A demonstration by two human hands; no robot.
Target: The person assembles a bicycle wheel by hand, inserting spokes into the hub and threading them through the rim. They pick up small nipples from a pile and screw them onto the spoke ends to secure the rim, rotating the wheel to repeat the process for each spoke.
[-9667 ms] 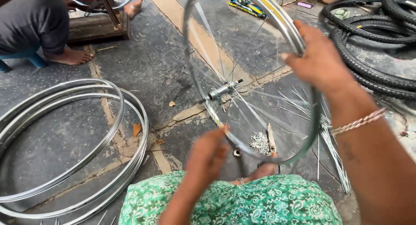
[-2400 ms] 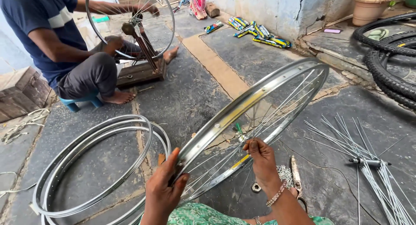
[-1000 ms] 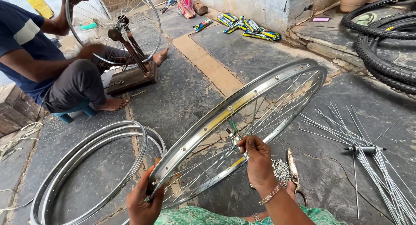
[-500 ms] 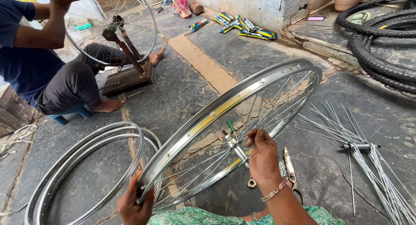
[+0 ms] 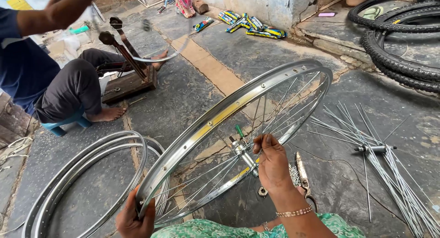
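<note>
I hold a shiny metal bicycle wheel rim (image 5: 215, 116) tilted in front of me, with thin spokes running to a hub (image 5: 240, 151) at its middle. My left hand (image 5: 135, 219) grips the rim's near lower edge. My right hand (image 5: 273, 164) reaches in among the spokes right beside the hub, fingers pinched on a spoke. A green-handled tool (image 5: 239, 130) pokes up near the hub.
Several bare rims (image 5: 78, 174) lie stacked at left. Loose spokes with a second hub (image 5: 380, 151) are spread at right, pliers (image 5: 303, 174) and a small pile of nipples near my knee. Black tyres (image 5: 403, 41) lie far right. Another person (image 5: 55, 77) sits at a truing stand.
I have tipped the rim from upright to slanted and shifted my hands: left now on the near edge, right down at the hub. The person at left has raised an arm.
</note>
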